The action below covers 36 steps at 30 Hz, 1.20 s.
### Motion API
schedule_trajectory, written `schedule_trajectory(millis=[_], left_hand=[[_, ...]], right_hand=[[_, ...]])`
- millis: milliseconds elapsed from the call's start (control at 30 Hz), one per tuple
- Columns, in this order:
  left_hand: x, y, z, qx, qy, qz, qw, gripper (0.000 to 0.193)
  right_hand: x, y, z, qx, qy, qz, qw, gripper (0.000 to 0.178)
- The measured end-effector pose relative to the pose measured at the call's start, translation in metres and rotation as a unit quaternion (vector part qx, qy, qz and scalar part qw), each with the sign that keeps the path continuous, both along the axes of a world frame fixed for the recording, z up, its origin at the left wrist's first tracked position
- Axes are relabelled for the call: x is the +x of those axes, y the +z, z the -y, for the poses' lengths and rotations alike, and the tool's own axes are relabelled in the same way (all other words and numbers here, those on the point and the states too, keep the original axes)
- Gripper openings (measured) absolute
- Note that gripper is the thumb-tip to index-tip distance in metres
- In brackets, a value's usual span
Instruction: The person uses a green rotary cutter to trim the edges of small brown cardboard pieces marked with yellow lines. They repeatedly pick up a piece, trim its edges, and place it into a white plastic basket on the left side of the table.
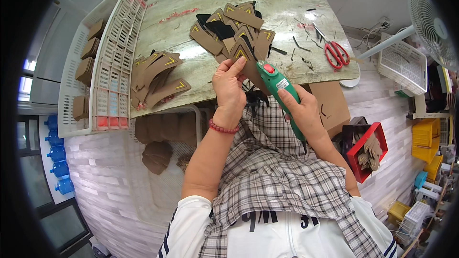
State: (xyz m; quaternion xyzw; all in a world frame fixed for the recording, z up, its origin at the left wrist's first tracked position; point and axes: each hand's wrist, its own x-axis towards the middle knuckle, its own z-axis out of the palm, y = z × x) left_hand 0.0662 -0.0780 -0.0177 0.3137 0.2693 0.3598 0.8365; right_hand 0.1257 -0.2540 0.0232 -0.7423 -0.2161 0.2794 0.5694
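My left hand (229,86), with a red bead bracelet at the wrist, pinches a flat brown piece (240,48) marked with a yellow chevron. Wrapped in my right hand (305,112) is a green handheld power tool (281,85) with a red button. Its front end meets the right side of the brown piece; the tip is hard to make out. Just beyond my hands lies a heap of similar brown pieces (205,39) with some black parts among them. A second bunch of brown pieces (160,69) rests on the table's left side.
Red-handled scissors (337,55) lie at the table's (282,5) right among black scraps (301,44). A white slatted crate (114,67) with brown stacks stands left. Below right are a cardboard box (330,105) and a red-rimmed box (366,153) of pieces. A fan (430,16) stands far right.
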Motion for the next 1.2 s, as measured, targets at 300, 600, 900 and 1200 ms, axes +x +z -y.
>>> schedule_trajectory(millis=[300, 600, 900, 1200], left_hand=[[-0.004, -0.006, 0.014, -0.008, -0.053, -0.012, 0.998, 0.007], [-0.011, -0.014, 0.025, -0.008, -0.078, -0.020, 0.997, 0.008], [-0.023, -0.010, 0.009, 0.078, -0.073, -0.055, 0.993, 0.013], [-0.027, -0.007, -0.004, 0.151, -0.073, -0.055, 0.984, 0.016]], right_hand=[[0.000, 0.001, -0.001, 0.002, -0.010, 0.012, 1.000, 0.036], [0.000, 0.002, -0.001, 0.023, -0.030, -0.008, 0.999, 0.037], [0.004, -0.001, 0.008, -0.011, -0.001, 0.005, 1.000, 0.037], [0.004, 0.001, 0.011, -0.022, 0.010, -0.007, 1.000, 0.039]])
